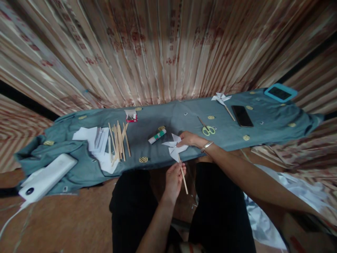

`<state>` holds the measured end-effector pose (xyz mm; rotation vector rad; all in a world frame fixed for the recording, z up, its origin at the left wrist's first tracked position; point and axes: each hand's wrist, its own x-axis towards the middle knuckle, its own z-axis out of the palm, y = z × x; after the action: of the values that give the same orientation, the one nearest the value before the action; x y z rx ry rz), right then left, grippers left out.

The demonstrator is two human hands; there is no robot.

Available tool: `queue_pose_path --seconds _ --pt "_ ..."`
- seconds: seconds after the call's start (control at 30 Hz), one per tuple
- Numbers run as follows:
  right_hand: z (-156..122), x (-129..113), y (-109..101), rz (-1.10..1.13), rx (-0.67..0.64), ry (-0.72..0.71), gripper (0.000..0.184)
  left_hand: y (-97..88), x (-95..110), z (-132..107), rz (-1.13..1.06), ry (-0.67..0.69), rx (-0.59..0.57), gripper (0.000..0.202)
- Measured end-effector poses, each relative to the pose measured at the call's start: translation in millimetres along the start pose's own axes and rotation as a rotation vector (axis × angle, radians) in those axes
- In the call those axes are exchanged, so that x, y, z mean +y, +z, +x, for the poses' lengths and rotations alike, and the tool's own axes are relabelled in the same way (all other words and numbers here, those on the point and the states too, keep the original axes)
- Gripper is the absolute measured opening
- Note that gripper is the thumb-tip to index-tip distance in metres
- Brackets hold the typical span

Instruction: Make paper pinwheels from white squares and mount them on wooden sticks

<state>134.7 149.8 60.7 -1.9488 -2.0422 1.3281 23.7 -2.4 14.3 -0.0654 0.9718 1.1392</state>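
A white paper pinwheel (174,151) on a thin wooden stick (184,180) is between my hands at the table's front edge. My left hand (174,177) pinches the stick just below the paper blades. With its fingers closed on the upper right of the blades, my right hand (190,139) reaches in from the right; a bracelet circles that wrist. Close by on the left lies a green and white glue stick (157,136). Scissors with light green handles (208,130) rest to the right of my right hand.
Wooden sticks (120,142) and white paper pieces (98,138) lie on the left, near a small red box (131,116) and a white power bank-like device (48,177). Farther right are another pinwheel (221,98), a black phone (242,116) and a blue-framed tablet (280,92). Curtains (158,52) hang behind.
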Motion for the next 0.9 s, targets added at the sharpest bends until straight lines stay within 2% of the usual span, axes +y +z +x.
queue_pose_path --seconds 0.17,0.4,0.73,0.9 --pt "-1.7 -6.6 -2.0 -0.082 0.002 0.027 0.013 -1.5 -0.3 -4.6 0.074 -0.041 0.008 0.025" --pt "-2.2 -15.4 -7.2 -0.130 -0.006 0.044 0.012 2.0 2.4 -4.2 0.123 -0.023 -0.025 0.036" --pt "-15.0 -3.4 -7.3 0.029 -0.052 0.046 0.012 -6.4 7.7 -14.0 0.191 0.057 -0.027 0.045" --pt "-17.6 -3.6 -4.3 0.065 -0.061 0.051 0.011 -12.3 7.4 -13.5 0.224 0.049 -0.017 0.045"
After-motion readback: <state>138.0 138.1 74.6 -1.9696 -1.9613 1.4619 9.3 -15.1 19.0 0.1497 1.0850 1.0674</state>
